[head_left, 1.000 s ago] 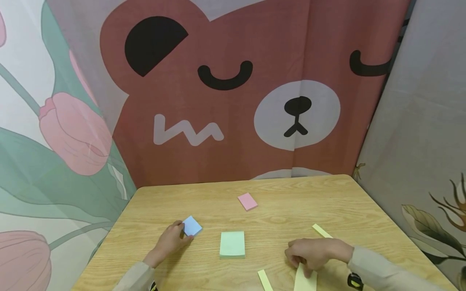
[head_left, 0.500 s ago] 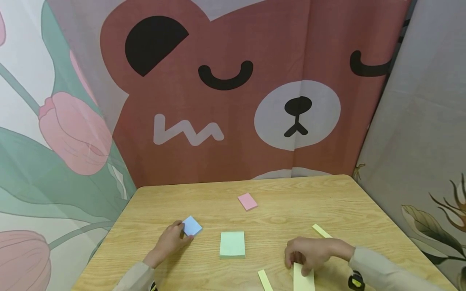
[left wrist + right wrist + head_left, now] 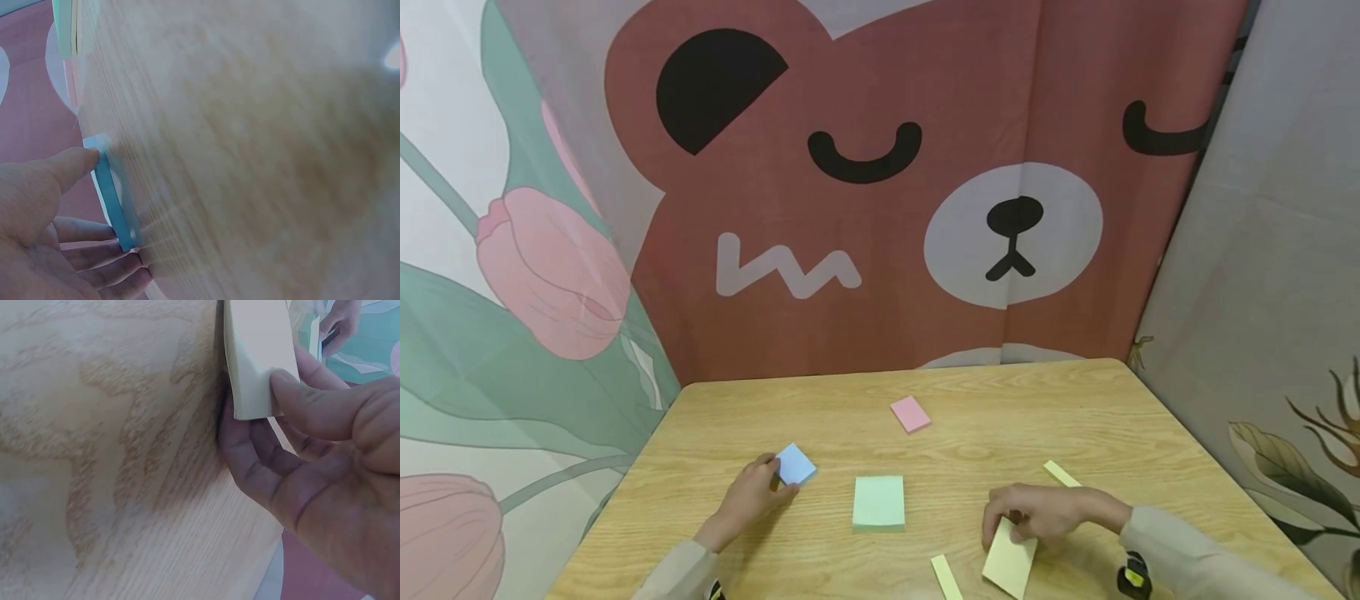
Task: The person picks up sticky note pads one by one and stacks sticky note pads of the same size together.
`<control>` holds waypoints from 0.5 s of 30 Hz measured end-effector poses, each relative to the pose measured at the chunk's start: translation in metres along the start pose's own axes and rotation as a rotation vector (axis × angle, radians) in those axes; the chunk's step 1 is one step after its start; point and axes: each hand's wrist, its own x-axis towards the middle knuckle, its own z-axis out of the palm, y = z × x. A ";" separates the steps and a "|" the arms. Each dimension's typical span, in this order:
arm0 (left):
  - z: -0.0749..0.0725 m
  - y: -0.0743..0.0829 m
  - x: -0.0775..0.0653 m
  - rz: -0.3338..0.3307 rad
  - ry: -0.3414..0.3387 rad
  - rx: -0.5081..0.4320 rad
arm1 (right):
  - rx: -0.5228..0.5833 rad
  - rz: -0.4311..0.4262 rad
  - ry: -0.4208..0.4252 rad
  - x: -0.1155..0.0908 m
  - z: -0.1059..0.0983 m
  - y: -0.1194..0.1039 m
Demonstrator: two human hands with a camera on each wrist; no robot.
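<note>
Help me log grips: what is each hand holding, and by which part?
Left hand: blue notepad, near two corners. Right hand: wide yellow notepad, by its far end.

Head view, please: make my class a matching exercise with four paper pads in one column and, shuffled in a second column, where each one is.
Column one
1. blue pad
2. green pad
3. pink pad
4. wide yellow pad

Column two
A. nearest the far edge of the table
B. in the right hand
C. in the left hand
D. untouched, directly between the hands

Right pairs: 1-C, 2-D, 3-A, 4-B
</note>
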 end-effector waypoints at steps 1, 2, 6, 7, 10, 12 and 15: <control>0.000 0.000 0.000 -0.003 0.003 0.000 | -0.003 -0.002 -0.005 0.000 0.000 0.000; -0.001 0.000 0.000 0.002 0.007 0.004 | -0.014 -0.006 -0.008 0.000 -0.001 0.000; -0.001 0.001 -0.001 0.003 0.014 0.007 | -0.022 -0.001 -0.009 0.000 -0.001 0.000; 0.000 0.001 -0.001 -0.004 0.013 0.005 | -0.021 0.001 -0.005 0.000 -0.001 0.000; 0.000 0.001 -0.001 -0.004 0.011 0.006 | -0.027 -0.005 0.008 0.000 0.000 0.001; -0.001 0.001 -0.001 -0.005 0.012 0.005 | -0.027 -0.014 0.013 0.000 0.000 0.001; 0.000 0.000 -0.001 -0.008 0.014 0.006 | -0.031 -0.029 0.017 0.000 0.000 0.002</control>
